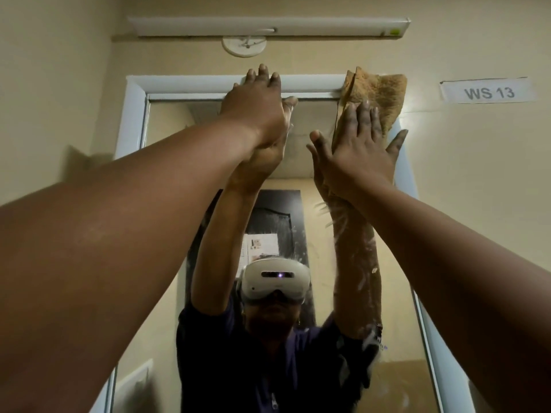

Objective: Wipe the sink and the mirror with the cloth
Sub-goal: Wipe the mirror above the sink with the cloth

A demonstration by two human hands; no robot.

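Head view, looking up at a cream wall [477, 204]. Biggest thing: mirror [313, 138] in a pale frame [131, 114], tall, runs off the bottom edge. Glass shows smears and white streaks on its right side, plus the person's reflection w/ both arms raised and a white headset.

Both arms reach up from the lower corners. Left hand [256, 105] is at the top of the frame, approx mid-width: fingers curled over the top bar, tips on its upper edge, thumb under near the glass. Fingers close together, gripping the bar.

Right hand [357, 150] lies flat on the cloth [375, 93], pressing it against the mirror's top right corner. Fingers straight and spread wide, thumb out to the left, little finger out to the right over the frame's right side. No pinch, palm and fingers just press.

Cloth is tan and fuzzy, bunched w/ a fold at its left; upper part sticks up past the hand and covers the frame's corner, reaching a bit onto the wall.

Above the mirror: long white light fitting [268, 25] across the wall, w/ a small round white plate [244, 44] just below it. Right of the cloth, well apart, a label [489, 92] reads "WS 13".

Sink not in view.
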